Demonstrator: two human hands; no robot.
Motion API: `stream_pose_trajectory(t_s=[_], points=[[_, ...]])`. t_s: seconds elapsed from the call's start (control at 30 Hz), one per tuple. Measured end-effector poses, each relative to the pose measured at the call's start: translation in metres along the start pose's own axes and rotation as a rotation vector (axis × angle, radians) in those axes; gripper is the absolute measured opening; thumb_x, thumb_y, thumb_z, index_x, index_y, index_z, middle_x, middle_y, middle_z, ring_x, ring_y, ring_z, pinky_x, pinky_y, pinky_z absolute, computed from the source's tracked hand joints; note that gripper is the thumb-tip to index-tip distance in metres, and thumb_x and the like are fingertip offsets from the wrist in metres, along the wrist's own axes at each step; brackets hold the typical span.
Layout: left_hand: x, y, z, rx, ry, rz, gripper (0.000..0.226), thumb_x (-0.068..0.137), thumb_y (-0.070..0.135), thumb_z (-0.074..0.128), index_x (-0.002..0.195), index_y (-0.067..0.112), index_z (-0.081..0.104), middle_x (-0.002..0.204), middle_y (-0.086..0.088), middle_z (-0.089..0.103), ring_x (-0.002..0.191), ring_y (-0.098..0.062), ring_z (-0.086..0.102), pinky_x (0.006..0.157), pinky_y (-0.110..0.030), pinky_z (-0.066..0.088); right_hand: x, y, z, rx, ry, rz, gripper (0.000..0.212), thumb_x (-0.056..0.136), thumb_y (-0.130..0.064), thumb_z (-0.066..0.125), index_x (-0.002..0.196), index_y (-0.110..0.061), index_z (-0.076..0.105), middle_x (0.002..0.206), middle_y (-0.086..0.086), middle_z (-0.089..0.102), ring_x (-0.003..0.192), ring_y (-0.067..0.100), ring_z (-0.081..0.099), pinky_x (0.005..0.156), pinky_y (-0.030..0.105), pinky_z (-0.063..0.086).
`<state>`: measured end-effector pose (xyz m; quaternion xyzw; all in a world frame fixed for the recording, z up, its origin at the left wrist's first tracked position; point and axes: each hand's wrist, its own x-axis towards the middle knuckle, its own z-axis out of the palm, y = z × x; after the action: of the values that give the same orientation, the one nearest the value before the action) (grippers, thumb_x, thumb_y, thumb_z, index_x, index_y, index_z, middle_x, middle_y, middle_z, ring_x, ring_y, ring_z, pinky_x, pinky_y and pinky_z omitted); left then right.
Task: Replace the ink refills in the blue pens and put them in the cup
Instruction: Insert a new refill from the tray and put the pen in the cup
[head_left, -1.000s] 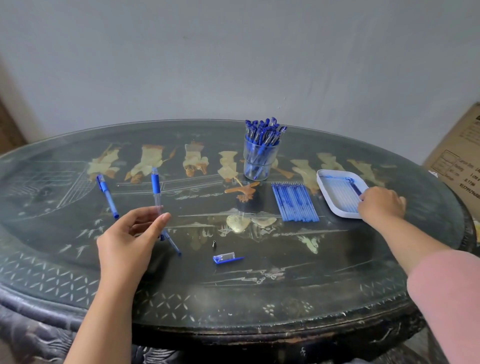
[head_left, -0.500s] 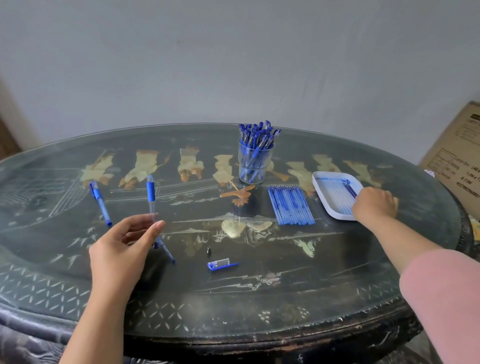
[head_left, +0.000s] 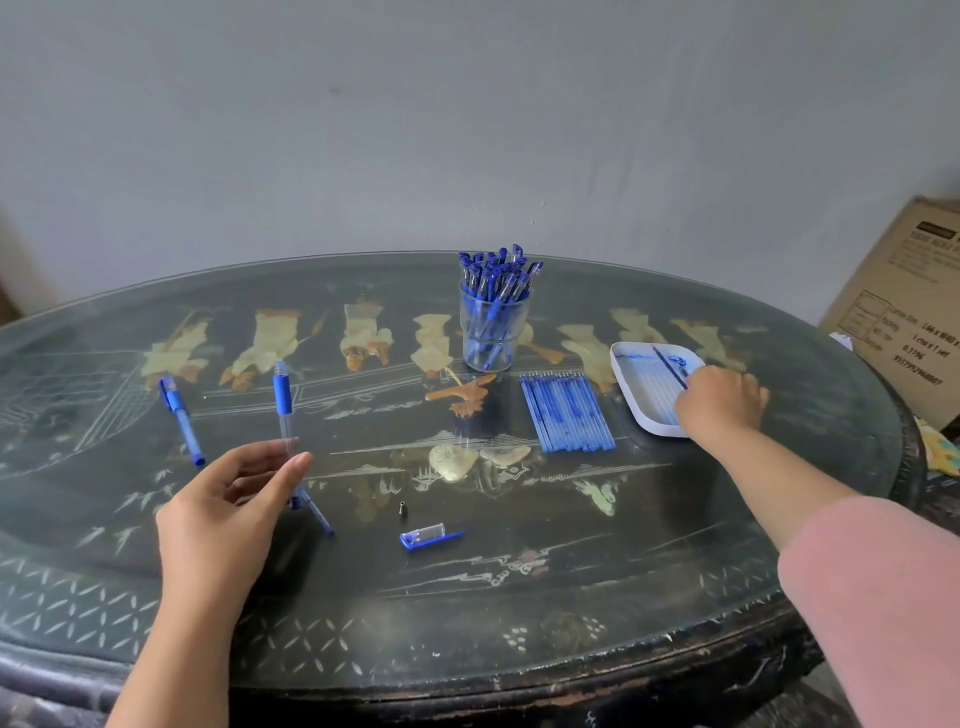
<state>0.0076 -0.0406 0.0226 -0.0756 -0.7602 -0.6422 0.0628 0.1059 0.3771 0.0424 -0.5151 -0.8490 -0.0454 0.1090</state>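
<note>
A clear cup (head_left: 493, 332) full of blue pens stands at the table's far middle. My left hand (head_left: 223, 509) holds a clear pen barrel with a blue grip (head_left: 282, 400) nearly upright between thumb and fingers. Its lower blue end (head_left: 314, 514) shows below the hand at the glass. My right hand (head_left: 719, 405) rests with curled fingers on the near edge of a white tray (head_left: 631, 395), at the end of a dark used refill (head_left: 670, 366) lying in the tray. A row of new blue refills (head_left: 566, 410) lies between cup and tray.
A blue pen cap (head_left: 428, 537) and a small dark tip cone (head_left: 402, 509) lie near the front middle. A capped blue pen (head_left: 179, 415) lies at the left. The dark glass-topped oval table (head_left: 519, 597) has a cardboard box (head_left: 904, 317) past its right edge.
The view has shifted slightly. Both hands stay at about the same spots, the left on the barrel and the right at the tray.
</note>
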Motion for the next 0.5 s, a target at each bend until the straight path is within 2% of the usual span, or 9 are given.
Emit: stream_pose_trajectory(t_s=[0.1,0.17,0.23,0.3,0.37,0.5], points=[[0.000,0.000,0.001,0.003,-0.003,-0.006,0.021,0.077,0.024,0.078,0.098,0.021,0.074,0.087,0.004,0.074,0.082,-0.017,0.071,0.065,-0.002,0.049,-0.005,-0.016,-0.009,0.176,0.063,-0.082,0.028,0.093,-0.007,0.045,0.108,-0.005,0.069,0.112,0.020,0.063,0.109,0.039,0.053,0.091,0.039,0.040],[0.000,0.000,0.001,-0.005,-0.012,-0.014,0.021,0.077,0.024,0.078,0.097,0.022,0.074,0.087,0.005,0.074,0.081,-0.015,0.071,0.066,-0.003,0.050,-0.018,-0.031,-0.020,0.455,0.120,-0.180,0.027,0.093,-0.004,0.045,0.104,-0.004,0.070,0.107,0.022,0.064,0.102,0.040,0.056,0.085,0.041,0.046],[-0.002,0.000,0.002,-0.016,-0.021,-0.022,0.019,0.077,0.023,0.078,0.095,0.024,0.074,0.084,0.008,0.074,0.080,-0.012,0.071,0.067,-0.005,0.051,-0.043,-0.051,-0.037,0.768,0.104,-0.248,0.022,0.095,-0.006,0.049,0.107,-0.008,0.068,0.107,0.012,0.064,0.100,0.027,0.058,0.083,0.037,0.048],[-0.003,0.001,0.002,-0.032,-0.034,-0.027,0.018,0.077,0.021,0.078,0.094,0.025,0.075,0.082,0.009,0.075,0.079,-0.007,0.071,0.070,-0.008,0.053,-0.078,-0.073,-0.056,1.019,0.027,-0.299,0.016,0.096,-0.009,0.054,0.107,-0.014,0.064,0.103,0.000,0.063,0.091,0.012,0.059,0.078,0.025,0.045],[-0.005,0.001,0.001,-0.038,-0.051,-0.020,0.019,0.077,0.020,0.078,0.095,0.025,0.075,0.082,0.012,0.075,0.079,-0.004,0.071,0.071,-0.010,0.054,-0.115,-0.096,-0.074,1.266,-0.102,-0.323,0.012,0.095,-0.009,0.058,0.101,-0.018,0.064,0.094,-0.005,0.067,0.082,0.006,0.062,0.075,0.024,0.052],[-0.007,0.001,-0.002,-0.048,-0.085,-0.005,0.019,0.079,0.013,0.077,0.095,0.022,0.076,0.085,0.015,0.075,0.079,-0.003,0.072,0.070,-0.011,0.054,-0.172,-0.139,-0.097,1.707,-0.452,-0.339,0.010,0.095,-0.005,0.058,0.098,-0.013,0.063,0.076,0.002,0.068,0.081,0.019,0.071,0.075,0.035,0.060]])
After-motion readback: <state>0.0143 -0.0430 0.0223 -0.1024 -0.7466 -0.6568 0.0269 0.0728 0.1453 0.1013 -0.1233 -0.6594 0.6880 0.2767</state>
